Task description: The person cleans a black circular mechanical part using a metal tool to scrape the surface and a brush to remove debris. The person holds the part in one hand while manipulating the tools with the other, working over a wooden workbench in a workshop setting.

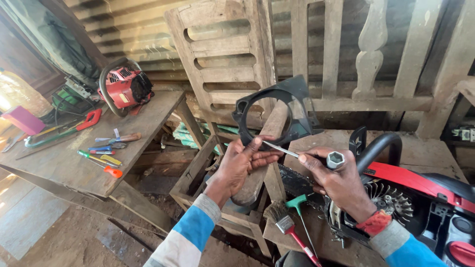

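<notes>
A black plastic cover plate (292,101) with a large round opening is held up in the left hand (242,163), the grip clamped on its lower edge, thumb in front and fingers curled behind. The plate is raised in front of a wooden chair frame (222,54) and tilted slightly.

A combination wrench (309,155), with a slim metal shaft and a hexagonal socket head, is held in the right hand (336,183). The grip is closed around it near the socket end, and the shaft tip is directed at the left hand's fingertips, touching or just beside them; which cannot be told.

Below the right hand, a red and black chainsaw (420,198) lies on a wooden surface (326,237), its flywheel fins exposed and its black handle arching above. On the same surface, near its front edge, a green-handled T-wrench (299,205) and a paintbrush (284,222) with a red handle are laid.

To the left, well apart, a second wooden surface (64,163) carries a red engine unit (123,86), a red-handled saw (64,131), and several screwdrivers (106,155). Corrugated metal sheeting (128,29) forms the wall behind.
</notes>
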